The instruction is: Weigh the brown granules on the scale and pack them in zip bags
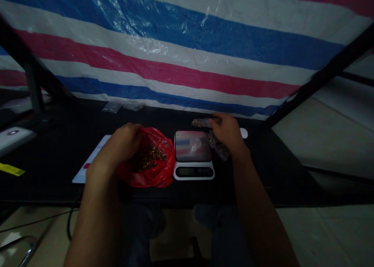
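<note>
My left hand is closed at the left rim of an open red plastic bag, its fingertips partly hidden. Small brown, seed-like pieces lie inside the bag. Right beside it stands a white digital scale with a metal plate, and a small clear plastic cup sits on that plate. Behind the scale's far right corner, my right hand pinches a small clear plastic bag with brown contents. More small filled bags lie under and beside this hand, along the scale's right side.
A white round lid-like piece lies right of my right hand. Clear bags rest at the back left. Under my left forearm is a white board or sheet. A striped tarp closes off the back of the black table.
</note>
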The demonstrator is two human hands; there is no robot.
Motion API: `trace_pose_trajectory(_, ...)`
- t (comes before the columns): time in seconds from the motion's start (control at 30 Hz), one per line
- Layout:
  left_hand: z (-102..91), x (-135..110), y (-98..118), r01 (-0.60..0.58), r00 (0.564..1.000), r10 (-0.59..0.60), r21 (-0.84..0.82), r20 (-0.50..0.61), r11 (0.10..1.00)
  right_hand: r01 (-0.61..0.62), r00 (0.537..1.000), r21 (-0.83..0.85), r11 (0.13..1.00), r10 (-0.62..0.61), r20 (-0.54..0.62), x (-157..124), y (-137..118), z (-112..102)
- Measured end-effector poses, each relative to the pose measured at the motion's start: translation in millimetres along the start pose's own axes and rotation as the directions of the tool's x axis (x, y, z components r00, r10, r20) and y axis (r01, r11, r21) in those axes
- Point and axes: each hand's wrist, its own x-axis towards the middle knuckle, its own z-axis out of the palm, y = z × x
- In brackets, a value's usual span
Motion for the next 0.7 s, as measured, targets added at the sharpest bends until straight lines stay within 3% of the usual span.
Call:
trace_pose_trajectory(0.07,-2.7,-2.7,0.9,-0.002,0.999,0.002,-0.009,-0.035,1.0,0.059,0.997,0.041,0.997,-0.057,-0.053,-3.3,-14.7,-7.6)
trace_pose_trajectory(0.17,-5.7,-6.7,0.0,0.053,0.998,-0.053,-0.001,-0.033,0.999,0.206,0.971,0.185,0.961,-0.224,0.082,-17.0,-52.7,-17.4)
trace_pose_trajectory(0.23,-8.4,-8.6,0.9,0.097,0.995,-0.096,0.025,-0.026,0.995,0.322,0.894,0.278,0.905,-0.388,0.225,-31.6,-82.4,-19.5)
trace_pose_trajectory(0.4,-16.4,-13.6,6.9,0.159,0.987,-0.159,-0.015,0.008,0.987,0.526,0.664,0.367,0.767,-0.64,0.386,-68.7,-132.7,-3.1)
trace_pose_trajectory(0.5,-15.1,-17.0,2.7,0.147,0.989,-0.142,-0.103,0.047,0.984,0.596,0.569,0.277,0.754,-0.64,0.517,-81.0,-136.7,11.9)
trace_pose_trajectory(0.6,-9.6,-16.6,-8.3,0.099,0.993,-0.092,-0.102,0.076,0.99,0.632,0.563,0.114,0.766,-0.556,0.611,-83.9,-133.2,20.5)
trace_pose_trajectory(0.7,-7.7,-13.0,-16.7,0.076,0.991,-0.071,-0.041,0.115,0.996,0.656,0.57,0.038,0.754,-0.527,0.63,-82.0,-133.2,21.3)
